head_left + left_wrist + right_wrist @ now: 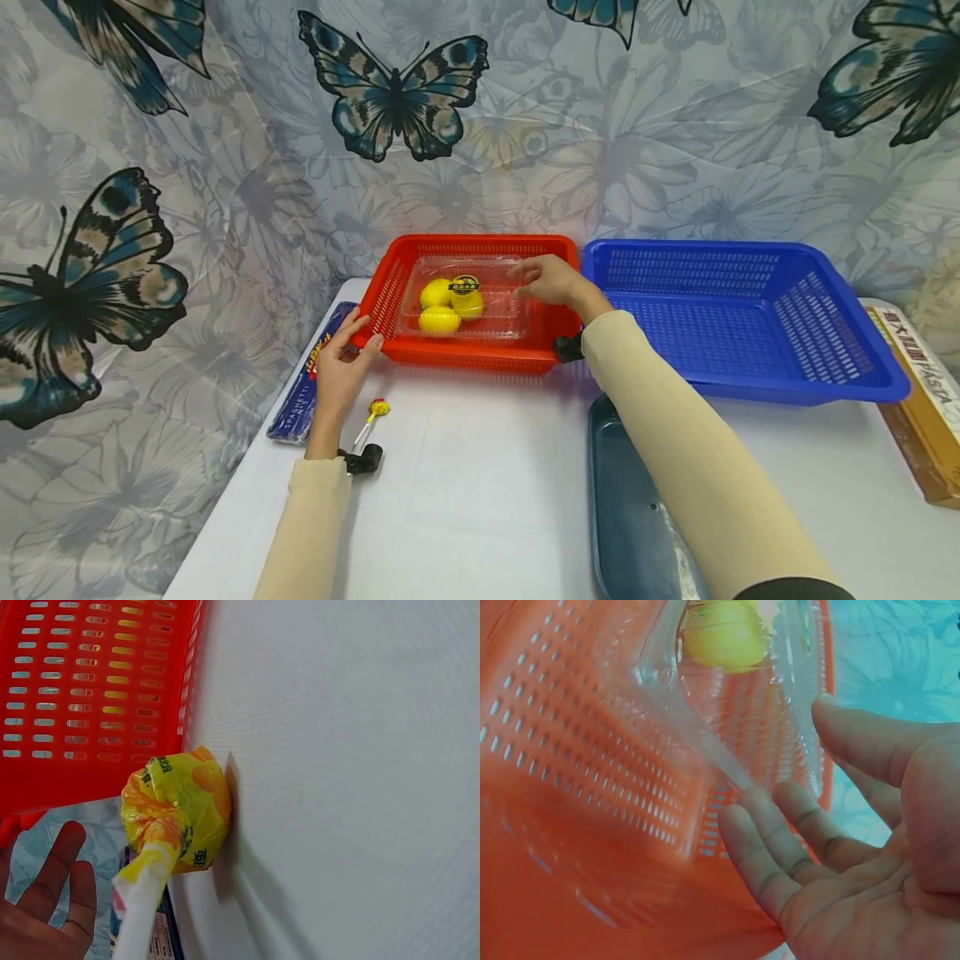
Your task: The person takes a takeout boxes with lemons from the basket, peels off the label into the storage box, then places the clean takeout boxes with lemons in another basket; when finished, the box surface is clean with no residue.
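Observation:
A clear plastic box (498, 312) with several yellow fruits (439, 320), lemon-like, and a black and yellow label lies inside the red basket (465, 356). My right hand (557, 282) is at the box's right end, thumb apart from the fingers; in the right wrist view the fingertips (739, 817) come right up to the box's edge. At the basket's front left corner, my left hand (341, 367) touches the rim with its fingers spread. Near the left wrist, a lollipop (378, 407) in a yellow wrapper lies on the white table.
A blue basket (712, 387) stands right of the red one. Below the right forearm is a dark tray (622, 508). A blue spaghetti packet (296, 408) lies at the left table edge, and a brown and white pasta package (918, 417) at the far right. Patterned cloth (525, 167) hangs behind.

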Tool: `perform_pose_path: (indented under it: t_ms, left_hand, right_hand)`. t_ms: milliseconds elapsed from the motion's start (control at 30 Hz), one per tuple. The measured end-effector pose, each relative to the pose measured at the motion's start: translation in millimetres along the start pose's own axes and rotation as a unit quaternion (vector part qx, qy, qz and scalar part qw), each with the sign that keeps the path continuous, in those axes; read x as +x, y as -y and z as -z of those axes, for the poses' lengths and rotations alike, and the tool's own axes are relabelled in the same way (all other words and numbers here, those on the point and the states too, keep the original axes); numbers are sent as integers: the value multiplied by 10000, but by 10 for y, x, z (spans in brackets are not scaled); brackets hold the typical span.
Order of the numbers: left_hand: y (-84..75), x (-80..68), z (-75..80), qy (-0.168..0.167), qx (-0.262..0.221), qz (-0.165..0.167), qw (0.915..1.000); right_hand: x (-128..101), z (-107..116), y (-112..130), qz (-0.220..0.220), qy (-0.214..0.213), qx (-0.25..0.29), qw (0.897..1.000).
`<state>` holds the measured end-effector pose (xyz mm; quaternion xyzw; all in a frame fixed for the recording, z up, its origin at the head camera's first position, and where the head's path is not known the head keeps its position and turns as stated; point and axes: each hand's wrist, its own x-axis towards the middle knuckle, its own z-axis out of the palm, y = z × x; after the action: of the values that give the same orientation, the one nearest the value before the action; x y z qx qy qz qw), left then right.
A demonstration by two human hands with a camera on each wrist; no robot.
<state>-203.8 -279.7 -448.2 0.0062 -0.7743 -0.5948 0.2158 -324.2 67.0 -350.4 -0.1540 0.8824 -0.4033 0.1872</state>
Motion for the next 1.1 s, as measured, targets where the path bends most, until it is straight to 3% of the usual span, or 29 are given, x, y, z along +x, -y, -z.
perform_pose_path:
  t_ms: [267, 533, 767, 1100]
  left_hand:
    - [-18, -5, -5, 39, 59, 64, 10000]
    - [-308, -81, -5, 164, 76, 151, 9997]
    - [-297, -90, -7, 154, -57, 152, 9997]
    - [-279, -73, -4, 164, -158, 179, 9996]
  right_hand:
    - [46, -33, -40, -92, -141, 310, 9994]
    - [98, -59, -70, -161, -259, 450, 9985]
    - [124, -71, -95, -138, -343, 428, 9984]
    - [127, -73, -101, -122, -60, 312, 9994]
